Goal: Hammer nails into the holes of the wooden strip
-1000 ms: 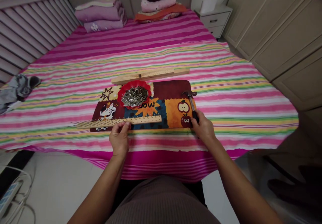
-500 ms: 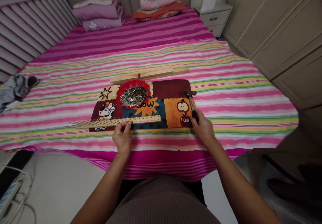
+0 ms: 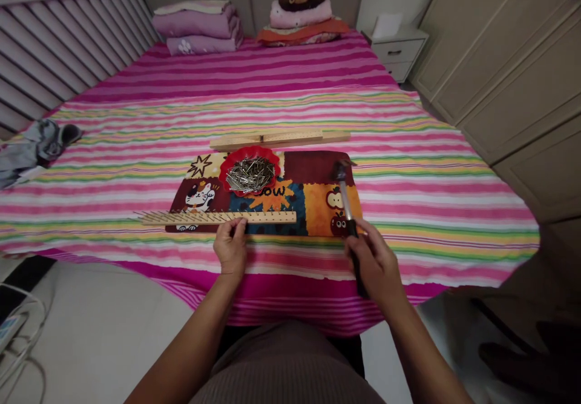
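A pale wooden strip (image 3: 272, 217) lies along the front of a patterned mat (image 3: 308, 165), with rows of nails sticking up from it. The nails at its left part stand taller and lean over. My left hand (image 3: 231, 249) is closed in a pinch at the strip's near edge, around its middle; whether a nail is also between the fingertips is hidden. My right hand (image 3: 376, 264) is wrapped round the black handle of a hammer (image 3: 345, 198), whose head is raised over the mat's right side. Behind the strip sits a red scalloped bowl (image 3: 224, 177) full of loose nails (image 3: 249, 174).
Beyond the mat lie more wooden strips (image 3: 272, 139). Striped cloth (image 3: 431, 192) covers the bed. Folded bedding (image 3: 200, 25) and a stack of pillows (image 3: 302, 16) rest at the far end. Grey clothing (image 3: 34, 146) lies at the left.
My right hand has lifted the hammer off the mat and drawn it back, and its grip now wraps the handle. My left hand has slid a little rightward along the strip.
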Motion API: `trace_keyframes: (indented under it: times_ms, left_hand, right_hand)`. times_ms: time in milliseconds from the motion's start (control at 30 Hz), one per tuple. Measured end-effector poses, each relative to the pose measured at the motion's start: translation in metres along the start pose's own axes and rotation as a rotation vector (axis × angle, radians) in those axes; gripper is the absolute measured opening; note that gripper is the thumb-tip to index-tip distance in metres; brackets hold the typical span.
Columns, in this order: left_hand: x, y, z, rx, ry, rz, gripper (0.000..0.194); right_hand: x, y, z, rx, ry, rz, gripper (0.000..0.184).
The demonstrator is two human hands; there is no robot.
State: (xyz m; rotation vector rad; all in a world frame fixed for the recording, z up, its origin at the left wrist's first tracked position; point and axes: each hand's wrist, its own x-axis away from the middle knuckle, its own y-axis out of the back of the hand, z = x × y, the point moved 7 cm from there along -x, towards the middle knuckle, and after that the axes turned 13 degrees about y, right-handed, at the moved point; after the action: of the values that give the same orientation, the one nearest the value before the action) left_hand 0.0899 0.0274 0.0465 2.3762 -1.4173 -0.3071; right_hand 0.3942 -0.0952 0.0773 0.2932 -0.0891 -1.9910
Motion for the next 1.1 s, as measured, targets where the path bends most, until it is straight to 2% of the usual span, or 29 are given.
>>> trace_keyframes:
  times_ms: [100, 200, 300, 433, 567, 767, 933, 1033, 1100]
  left_hand:
    - [0.002, 0.000, -0.004, -0.017, -0.027, -0.013, 0.021]
    - [0.003, 0.000, -0.006, -0.035, -0.035, -0.018, 0.019]
    - [0.003, 0.000, -0.006, -0.060, -0.042, -0.014, 0.014]
    - [0.001, -0.001, -0.005, -0.086, -0.056, -0.013, 0.011]
    - [0.001, -0.003, -0.005, -0.104, -0.060, 0.000, 0.011]
    - [0.001, -0.004, -0.005, -0.100, -0.067, 0.023, 0.011]
    - [0.000, -0.005, -0.003, -0.108, -0.027, 0.016, 0.011]
    - [0.000, -0.005, -0.003, -0.087, -0.036, 0.023, 0.012]
    - [-0.001, -0.005, -0.003, -0.084, -0.049, 0.021, 0.013]
  right_hand:
    - [0.031, -0.039, 0.029, -0.229, -0.044, 0.272, 0.044]
    - [0.052, -0.077, 0.045, -0.310, -0.075, 0.489, 0.042]
    - [0.055, -0.102, 0.049, -0.307, -0.067, 0.569, 0.041]
    - [0.047, -0.120, 0.048, -0.273, -0.089, 0.587, 0.036]
    - [0.045, -0.125, 0.047, -0.274, -0.136, 0.577, 0.036]
    - [0.043, -0.119, 0.064, -0.142, 0.044, 0.581, 0.038]
    - [0.041, -0.117, 0.066, -0.069, 0.065, 0.590, 0.033]
    - [0.040, -0.106, 0.073, -0.061, 0.121, 0.537, 0.036]
    - [0.033, -0.091, 0.076, -0.035, 0.171, 0.446, 0.039]
